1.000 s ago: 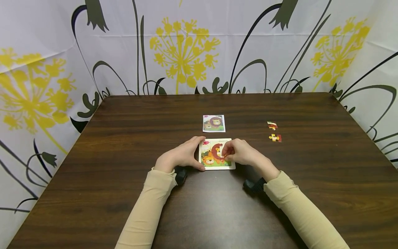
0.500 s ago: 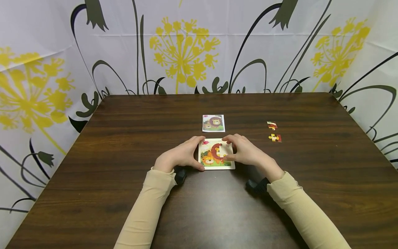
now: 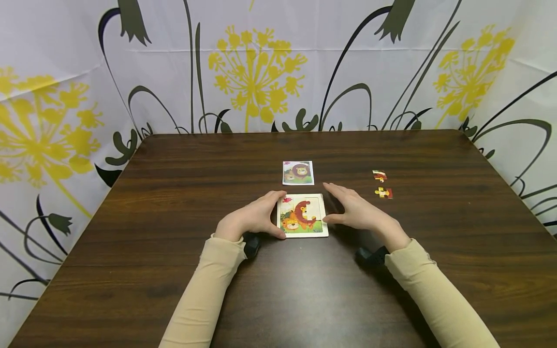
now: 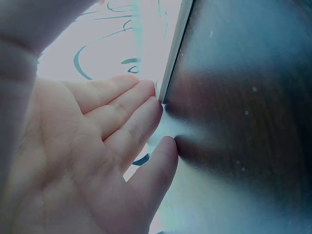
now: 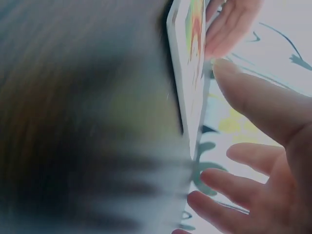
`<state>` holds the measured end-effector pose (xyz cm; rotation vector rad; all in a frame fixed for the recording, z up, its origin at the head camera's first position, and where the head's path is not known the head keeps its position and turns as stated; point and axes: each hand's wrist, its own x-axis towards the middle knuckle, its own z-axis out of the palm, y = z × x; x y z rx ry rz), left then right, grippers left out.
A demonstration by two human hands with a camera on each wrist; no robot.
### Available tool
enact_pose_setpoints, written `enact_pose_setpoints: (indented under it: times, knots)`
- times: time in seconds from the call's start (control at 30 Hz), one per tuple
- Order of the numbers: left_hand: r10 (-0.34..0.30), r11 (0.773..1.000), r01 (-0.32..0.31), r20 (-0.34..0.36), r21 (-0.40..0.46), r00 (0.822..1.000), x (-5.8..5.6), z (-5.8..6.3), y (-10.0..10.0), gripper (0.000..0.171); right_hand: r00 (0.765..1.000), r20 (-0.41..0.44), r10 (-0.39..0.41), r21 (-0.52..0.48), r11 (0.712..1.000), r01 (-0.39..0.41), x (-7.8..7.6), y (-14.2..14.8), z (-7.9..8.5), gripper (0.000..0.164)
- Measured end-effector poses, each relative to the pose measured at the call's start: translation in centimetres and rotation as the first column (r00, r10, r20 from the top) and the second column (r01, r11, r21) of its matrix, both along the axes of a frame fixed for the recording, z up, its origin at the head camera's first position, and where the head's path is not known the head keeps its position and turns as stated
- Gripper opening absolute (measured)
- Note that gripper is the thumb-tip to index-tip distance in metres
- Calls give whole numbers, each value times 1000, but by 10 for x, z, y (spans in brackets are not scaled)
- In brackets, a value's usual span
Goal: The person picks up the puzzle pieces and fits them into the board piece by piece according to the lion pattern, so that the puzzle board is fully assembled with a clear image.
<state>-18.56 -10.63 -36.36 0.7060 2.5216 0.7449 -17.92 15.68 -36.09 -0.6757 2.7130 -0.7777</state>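
Note:
A square jigsaw puzzle board [image 3: 304,236] with a pale frame lies in front of me, showing two lions. Part of its upper right, beside the larger lion's face, is bare white. My left hand [image 3: 250,217] holds the board by its left side, thumb at the near corner and fingers at the far one. Just off the right edge is my right hand [image 3: 359,210], its fingers spread and nothing in them; its thumb tip comes close to the frame. The right wrist view shows the board [image 5: 180,58] edge-on beside the spread fingers.
Two loose jigsaw pieces, one red and white [image 3: 379,176] and one yellow and red [image 3: 383,193], lie at the right on the dark wooden table [image 3: 152,203]. A picture card [image 3: 298,173] of the same lions lies behind the board. Flowered cloth [image 3: 270,63] hangs behind.
My right hand was over the board's right part with fingers together; it has spread its fingers and drawn back to the right. The left hand has stayed at the board.

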Motion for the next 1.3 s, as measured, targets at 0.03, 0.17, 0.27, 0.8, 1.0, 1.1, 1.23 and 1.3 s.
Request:
enact_pose_setpoints:
  times: [0.03, 0.17, 0.27, 0.8, 1.0, 1.1, 1.23, 1.3]
  knots:
    - [1, 1000, -1, 2, 0, 1000, 0, 0, 0, 102, 1000, 1, -2, 3, 1000, 2, -1, 4, 0, 87]
    - [-1, 1000, 1, -4, -1, 1000, 0, 0, 0, 102, 1000, 12, -28, 2, 1000, 28, -4, 19, -1, 87]
    - [1, 1000, -1, -5, 4, 1000, 1, 0, 0, 102, 998, 18, -54, 4, 999, 54, -5, 31, 0, 87]
    - [-2, 1000, 2, 1, 11, 1000, 1, 0, 0, 103, 995, 0, -97, 16, 995, 97, -9, 77, -1, 85]
    - [1, 1000, -1, -5, 4, 1000, 1, 0, -1, 103, 992, 11, -127, 24, 992, 127, -10, 93, -2, 87]
    - [2, 1000, -2, -4, 3, 1000, 1, 0, 0, 103, 990, -1, -138, 25, 990, 138, -13, 99, -2, 87]
    - [1, 1000, -1, -4, 0, 1000, 1, 0, 0, 103, 989, -4, -149, 40, 988, 149, -16, 105, -4, 87]
    - [3, 1000, -3, -2, -5, 1000, 1, 0, 0, 104, 987, 8, -158, 50, 986, 158, -17, 108, -4, 87]
